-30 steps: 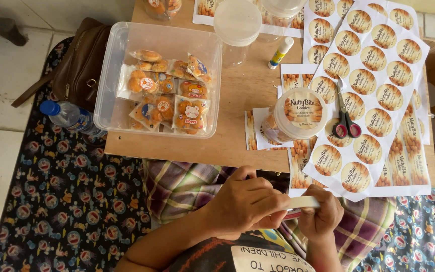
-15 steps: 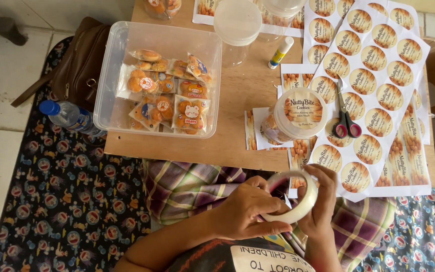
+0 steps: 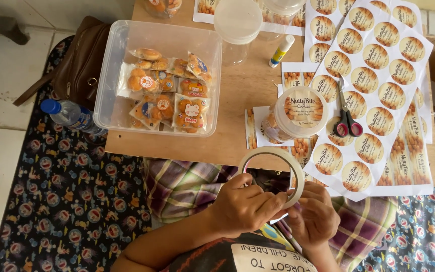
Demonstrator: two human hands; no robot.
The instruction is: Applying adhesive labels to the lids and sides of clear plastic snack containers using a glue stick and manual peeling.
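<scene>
Head view, looking down over a low wooden table (image 3: 242,100).

Tape roll (image 3: 273,174): pale ring held upright over the lap, just off the near edge of the table, in front of the labelled jar. Left hand (image 3: 245,206) curled around the roll's near side, fingers wrapped over the rim. Right hand (image 3: 315,216) closed against the roll's lower right, thumb and fingertips pinching at the tape surface, apparently at the loose end; exact pinch point hidden by the fingers. No strip visibly pulled free yet.

Labelled jar (image 3: 298,113): round, clear, lid on and bearing a round sticker, standing near the table's near edge; contents only partly visible through the wall. Red-handled scissors (image 3: 346,121) just right of the jar, lying on sheets of round stickers (image 3: 373,65) spread across the table's right side. Clear plastic bin (image 3: 162,75) left of the jar, holding small wrapped snack packs. Glue stick (image 3: 281,50) beyond the jar; empty lidded jar (image 3: 237,25) at the far edge.

Progress, as a judgement: one jar closed and stickered; taping not begun; many stickers unused; packs in the bin not yet jarred.
</scene>
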